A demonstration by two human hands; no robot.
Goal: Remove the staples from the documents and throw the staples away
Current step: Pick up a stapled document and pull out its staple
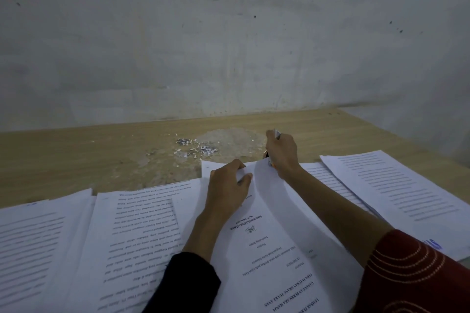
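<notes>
Corner of the document [267, 236] sat right under the right hand [282, 155], grip wrapped round a small tool [276, 134], left hand [226, 185] pinching it just beside.

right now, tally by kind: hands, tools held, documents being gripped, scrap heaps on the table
hands: 2, left hand, right hand
tool in the right hand: 1
document pinched by the left hand: 1
scrap heap: 1
total: 5
</notes>
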